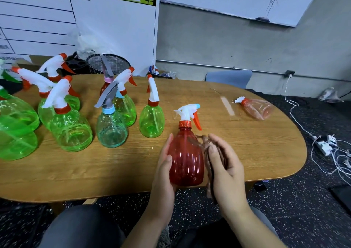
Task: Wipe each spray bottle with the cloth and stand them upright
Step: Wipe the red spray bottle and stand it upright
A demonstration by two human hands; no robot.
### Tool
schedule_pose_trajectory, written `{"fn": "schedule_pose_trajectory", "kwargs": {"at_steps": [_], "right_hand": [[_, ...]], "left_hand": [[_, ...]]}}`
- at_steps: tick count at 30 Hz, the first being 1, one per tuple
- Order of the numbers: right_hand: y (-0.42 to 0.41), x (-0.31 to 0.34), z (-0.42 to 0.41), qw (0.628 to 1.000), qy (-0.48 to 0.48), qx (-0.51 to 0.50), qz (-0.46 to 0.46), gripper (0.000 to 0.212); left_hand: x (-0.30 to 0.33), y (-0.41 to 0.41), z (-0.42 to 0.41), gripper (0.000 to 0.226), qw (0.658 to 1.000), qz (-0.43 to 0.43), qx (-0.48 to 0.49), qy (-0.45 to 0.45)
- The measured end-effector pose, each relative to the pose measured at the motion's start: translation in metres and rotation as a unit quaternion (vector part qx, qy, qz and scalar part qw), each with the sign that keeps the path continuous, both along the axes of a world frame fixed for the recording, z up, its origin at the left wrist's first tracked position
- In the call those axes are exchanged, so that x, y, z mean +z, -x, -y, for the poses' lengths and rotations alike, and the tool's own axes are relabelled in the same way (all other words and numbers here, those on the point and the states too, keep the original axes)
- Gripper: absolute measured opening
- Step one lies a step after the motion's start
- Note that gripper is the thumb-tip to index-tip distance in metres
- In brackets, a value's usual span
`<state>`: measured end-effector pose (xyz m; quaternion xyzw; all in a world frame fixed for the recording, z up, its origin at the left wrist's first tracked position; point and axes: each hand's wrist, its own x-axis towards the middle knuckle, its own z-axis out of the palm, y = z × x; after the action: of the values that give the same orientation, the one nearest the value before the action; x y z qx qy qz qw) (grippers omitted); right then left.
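Fingers of left hand (164, 169) curled round red bottle (186, 159), held upright over near table (114, 171) edge. Right hand (224, 164) fingers wrap brown cloth (209, 153), pressing it on bottle's right side. Green bottles (151, 119) stand upright far left. Pink bottle (256, 107) lies on side, far right.

"训练内容" and "年 月 日 周" on the wall chart (114, 20)

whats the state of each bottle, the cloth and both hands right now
red spray bottle: upright, held
brown cloth: pressed against the red bottle's side
left hand: grips the red bottle
right hand: holds the cloth
pale red spray bottle: lying on its side
green spray bottles: standing upright
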<state>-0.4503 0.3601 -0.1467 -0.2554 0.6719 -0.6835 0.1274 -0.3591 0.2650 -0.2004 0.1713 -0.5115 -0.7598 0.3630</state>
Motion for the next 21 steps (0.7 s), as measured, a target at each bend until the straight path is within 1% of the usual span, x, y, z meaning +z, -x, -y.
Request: {"fn": "schedule_pose_trajectory", "kwargs": {"at_steps": [3,4,6,8,10,12,15,16,17,18,21], "right_hand": [[0.017,0.017,0.008,0.996,0.018,-0.019,-0.088,0.026],[0.022,0.022,0.012,0.992,0.003,-0.014,-0.129,0.024],[0.029,0.025,0.018,0.972,-0.058,0.010,-0.227,0.024],[0.029,0.019,0.019,0.942,-0.129,0.036,-0.308,0.028],[0.021,0.010,0.015,0.910,-0.173,0.043,-0.375,0.032],[0.010,0.000,0.005,0.878,-0.175,0.068,-0.440,0.033],[0.000,-0.018,-0.011,0.802,-0.141,0.126,-0.566,0.030],[0.000,-0.021,-0.014,0.790,-0.128,0.138,-0.584,0.029],[0.002,-0.020,-0.015,0.792,-0.118,0.141,-0.582,0.029],[0.004,-0.017,-0.014,0.809,-0.113,0.133,-0.562,0.030],[0.016,0.005,0.000,0.885,-0.101,0.061,-0.449,0.031]], "left_hand": [[0.002,0.001,-0.003,0.051,1.000,-0.002,-0.004,-0.021],[0.004,0.001,-0.004,0.052,1.000,-0.001,-0.008,-0.025],[0.009,-0.001,-0.004,0.056,1.000,0.006,-0.010,-0.023],[0.010,-0.002,-0.002,0.061,1.000,0.017,-0.009,-0.006],[0.008,-0.003,0.002,0.054,1.000,0.025,-0.001,0.004],[0.004,-0.003,0.007,0.049,1.000,0.028,-0.001,-0.002],[0.003,-0.006,0.013,0.049,1.000,0.028,-0.005,0.000],[0.004,-0.007,0.014,0.048,1.000,0.026,-0.002,0.006],[0.004,-0.008,0.015,0.047,1.000,0.026,0.003,0.015],[0.005,-0.008,0.015,0.046,0.999,0.024,0.005,0.023],[0.006,-0.004,0.012,0.047,0.999,0.025,-0.006,0.032]]}}
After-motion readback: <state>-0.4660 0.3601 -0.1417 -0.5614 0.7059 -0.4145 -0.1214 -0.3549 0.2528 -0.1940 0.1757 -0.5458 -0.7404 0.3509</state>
